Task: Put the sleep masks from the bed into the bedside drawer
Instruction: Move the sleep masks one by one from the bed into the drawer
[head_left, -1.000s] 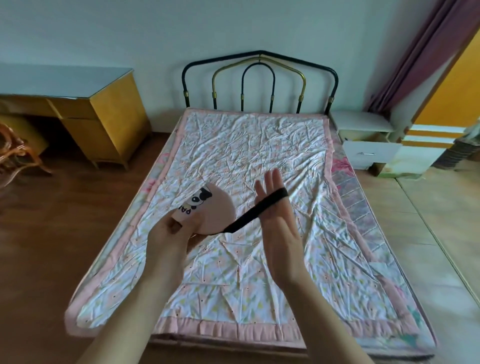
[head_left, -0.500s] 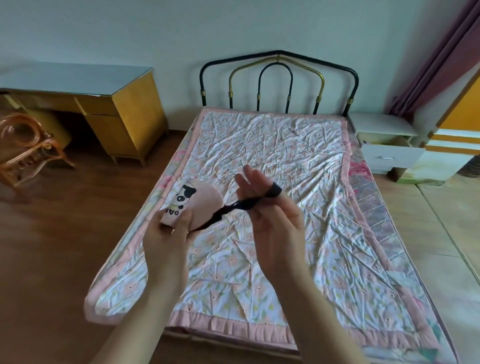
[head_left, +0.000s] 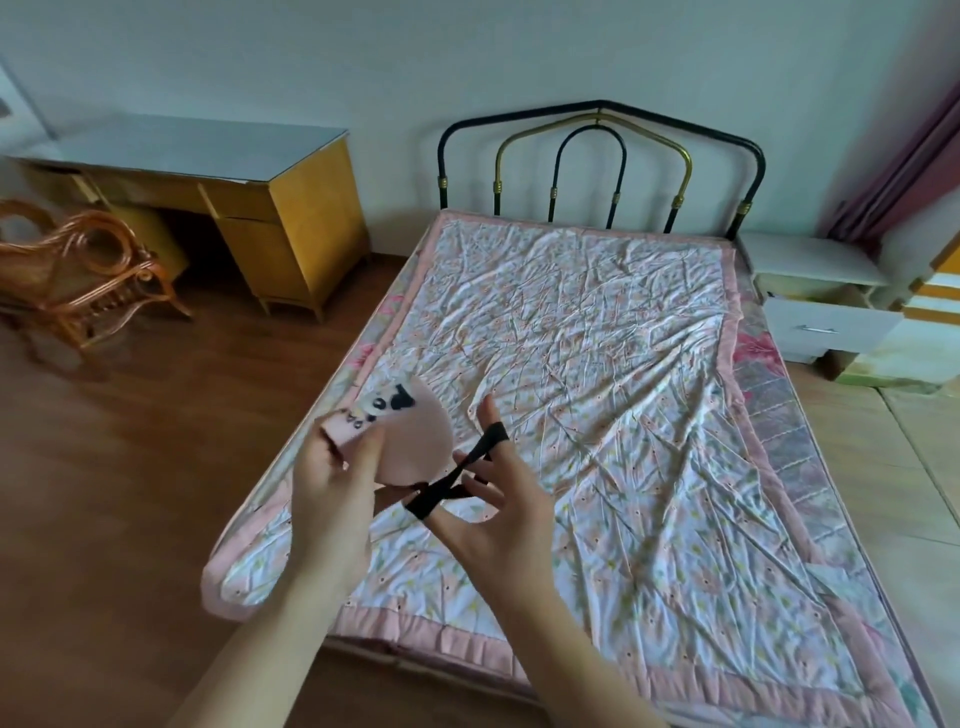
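Head view. Left hand (head_left: 332, 478) fingers pinch the folded pink sleep mask (head_left: 415, 441), held above the bed (head_left: 597, 415) near its foot. Right hand (head_left: 498, 525) fingers spread, w/ the mask's black strap (head_left: 452, 480) looped round thumb & a fingertip, crossing between. Panda print on mask; lettering beside it too blurred to read. Bedside drawer (head_left: 826, 325) pulled open at right, contents not visible.

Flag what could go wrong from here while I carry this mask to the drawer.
The black strap is crossed around the right hand fingers, so it may snag on release. The left hand pinches only the folded pink panda sleep mask at one end; it could unfold or slip. The bedside drawer sits far off, beyond the bed.
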